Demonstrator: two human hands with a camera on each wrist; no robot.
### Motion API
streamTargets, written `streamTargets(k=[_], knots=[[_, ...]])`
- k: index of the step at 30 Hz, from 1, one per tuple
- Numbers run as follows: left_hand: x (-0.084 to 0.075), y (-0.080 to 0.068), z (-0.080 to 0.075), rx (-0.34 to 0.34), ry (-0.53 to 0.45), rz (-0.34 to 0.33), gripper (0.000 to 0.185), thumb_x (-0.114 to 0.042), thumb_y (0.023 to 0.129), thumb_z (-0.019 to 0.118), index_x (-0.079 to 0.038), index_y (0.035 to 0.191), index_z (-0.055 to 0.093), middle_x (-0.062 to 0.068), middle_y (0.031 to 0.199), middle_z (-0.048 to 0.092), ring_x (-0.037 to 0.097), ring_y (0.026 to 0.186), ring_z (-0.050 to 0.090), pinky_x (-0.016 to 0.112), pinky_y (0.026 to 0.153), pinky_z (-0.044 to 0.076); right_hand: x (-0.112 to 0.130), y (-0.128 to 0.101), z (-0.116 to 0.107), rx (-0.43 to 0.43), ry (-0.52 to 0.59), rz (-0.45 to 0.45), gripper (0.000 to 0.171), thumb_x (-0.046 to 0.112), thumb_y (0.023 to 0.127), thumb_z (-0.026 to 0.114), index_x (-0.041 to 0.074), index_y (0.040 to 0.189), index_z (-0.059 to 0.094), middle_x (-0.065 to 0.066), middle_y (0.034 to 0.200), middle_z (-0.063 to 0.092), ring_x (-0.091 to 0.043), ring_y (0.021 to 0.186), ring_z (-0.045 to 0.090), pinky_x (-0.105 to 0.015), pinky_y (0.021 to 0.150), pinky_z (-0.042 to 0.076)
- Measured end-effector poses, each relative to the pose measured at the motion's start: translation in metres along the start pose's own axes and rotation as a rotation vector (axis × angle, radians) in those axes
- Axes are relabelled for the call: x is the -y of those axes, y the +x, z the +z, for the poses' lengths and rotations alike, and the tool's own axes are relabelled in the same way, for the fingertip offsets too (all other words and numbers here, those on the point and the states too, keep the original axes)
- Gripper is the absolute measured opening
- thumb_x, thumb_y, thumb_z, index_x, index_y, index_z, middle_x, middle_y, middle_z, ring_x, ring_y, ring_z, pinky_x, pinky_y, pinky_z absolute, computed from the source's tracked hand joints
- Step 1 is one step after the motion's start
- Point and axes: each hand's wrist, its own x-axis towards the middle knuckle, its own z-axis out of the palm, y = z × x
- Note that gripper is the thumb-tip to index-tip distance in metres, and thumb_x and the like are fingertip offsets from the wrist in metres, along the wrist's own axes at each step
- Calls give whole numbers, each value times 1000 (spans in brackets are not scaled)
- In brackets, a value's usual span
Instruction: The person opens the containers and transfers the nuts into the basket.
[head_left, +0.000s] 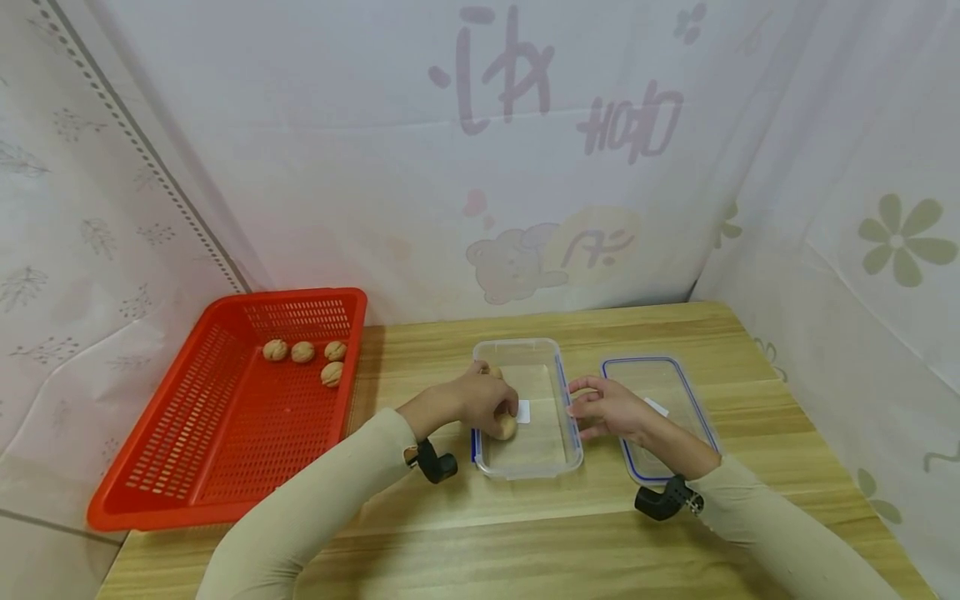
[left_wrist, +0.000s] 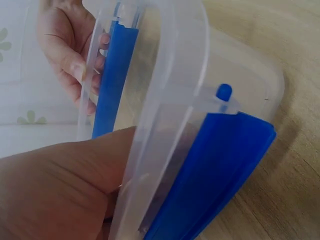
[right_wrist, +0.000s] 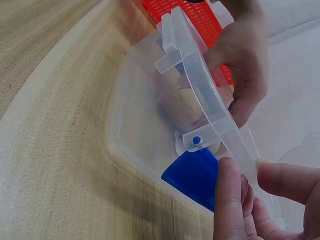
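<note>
My left hand (head_left: 483, 398) reaches inside a clear plastic food container (head_left: 551, 467) and grips a walnut (head_left: 507, 427) low near its left wall. Another walnut (head_left: 493, 372) lies behind that hand, partly hidden by it. At the container's right side, my right hand (head_left: 611, 408) holds the rim, its thumb (right_wrist: 282, 177) at the upper edge and its fingers by a blue latch (right_wrist: 192, 175). The left wrist view shows the near wall with its blue latch (left_wrist: 215, 170); the left fingertips are hidden there.
A red perforated basket (head_left: 247, 450) stands at the left with several walnuts (head_left: 303, 352) toward its back right. A clear lid with a blue seal (head_left: 686, 400) lies right of the container, partly under the right forearm. Printed curtains (head_left: 360, 167) border the wooden table (head_left: 450, 550).
</note>
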Motion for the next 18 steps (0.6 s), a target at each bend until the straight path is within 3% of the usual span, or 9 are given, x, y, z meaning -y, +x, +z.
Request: streamTargets(k=[3,5,8,11,18], knots=[[0,1,-1,-10,-30,17,28,-20,85,83,-18,110,71,-13,89,62,8,86,51,57,117,17,1,0,1,10,5,-3,50,1,97,64,-10,137,38,-7,94,62,-17,85,63,-31,69,61],[1,1,-2,-22,-65,38,27,-16,86,82,-17,110,70,-11,88,61,9,85,51,52,113,26,1,-1,1,13,11,-1,50,1,97,64,-9,137,38,-7,94,62,-17,85,63,-31,69,61],[3,2,-5,-39,-153,94,27,-6,85,78,-13,110,69,-4,91,61,11,84,52,37,97,43,1,-1,1,16,15,1,50,1,97,64,-10,138,38,-7,94,63,-17,85,63,-31,69,61],[4,1,-8,-52,-245,145,28,2,84,74,-7,110,68,2,96,61,15,84,54,27,76,50,0,0,1,9,15,6,48,0,97,63,-9,137,38,-7,94,63,-17,85,63,-32,69,61],[5,-2,-14,-97,-347,164,32,8,83,71,-2,114,67,6,103,63,18,91,59,26,80,53,0,0,0,-5,10,10,47,0,97,62,-8,137,39,-8,95,63,-18,85,64,-33,70,61]])
